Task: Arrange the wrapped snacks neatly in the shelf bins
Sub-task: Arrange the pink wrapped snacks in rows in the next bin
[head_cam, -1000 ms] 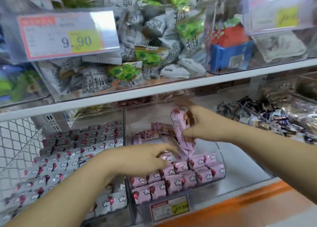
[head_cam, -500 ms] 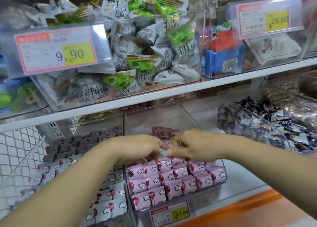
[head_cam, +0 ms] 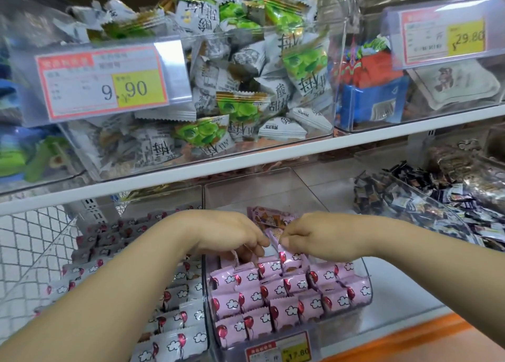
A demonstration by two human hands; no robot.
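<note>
Head view: a shop's white shelf (head_cam: pixel 382 139) carries clear bins of sweets, with price tags reading 9.90 (head_cam: pixel 131 88), 29.80 (head_cam: pixel 468 37) and 17.80 (head_cam: pixel 296 354). Below it, pink wrapped snacks (head_cam: pixel 273 293) stand in rows in the middle bin (head_cam: pixel 364 288). The left hand (head_cam: pixel 229 236) and right hand (head_cam: pixel 314 238) each have their fingers curled, pinching back-row packets.

The white lower shelf (head_cam: pixel 396 288) carries clear bins in a row. The pink-snack bin (head_cam: pixel 259 195) stands on it. Just left of it is the white-snack bin (head_cam: pixel 164 200), and to its right, apart, the dark-candy bin (head_cam: pixel 426 208). Above it, the upper shelf (head_cam: pixel 246 159) carries a green-pack bin (head_cam: pixel 334 69) and one more bin (head_cam: pixel 410 110).
</note>
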